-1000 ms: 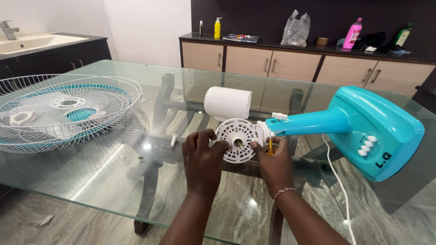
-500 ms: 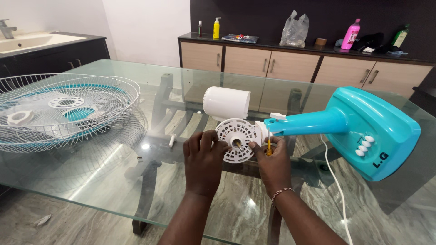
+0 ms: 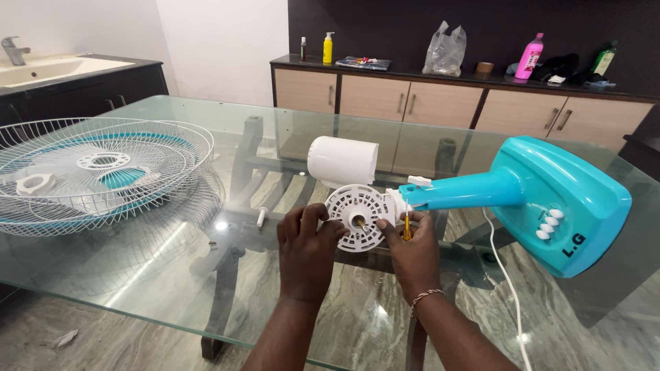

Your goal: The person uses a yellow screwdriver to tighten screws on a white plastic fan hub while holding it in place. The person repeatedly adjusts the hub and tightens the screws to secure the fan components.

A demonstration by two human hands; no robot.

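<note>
Both hands meet at the round white motor face [image 3: 357,217] lying on the glass table [image 3: 172,288]: left hand [image 3: 307,253] pinches its rim, right hand [image 3: 411,253] closed around a yellow screwdriver [image 3: 406,225]. A slip could gouge the plastic; farther left, the loose fan guards [image 3: 103,172] near the table edge could get knocked off

We count two hands, a left hand [image 3: 306,251] and a right hand [image 3: 411,254], at one white round motor plate [image 3: 357,217], plus one white cylinder cover [image 3: 342,160] and one teal fan stand [image 3: 543,199]. We see two wire fan guards [image 3: 103,172] stacked together. On the far counter we count four bottles: one yellow bottle [image 3: 328,47], one pink bottle [image 3: 529,55], one green bottle [image 3: 605,58], one small dark bottle [image 3: 303,48].
</note>
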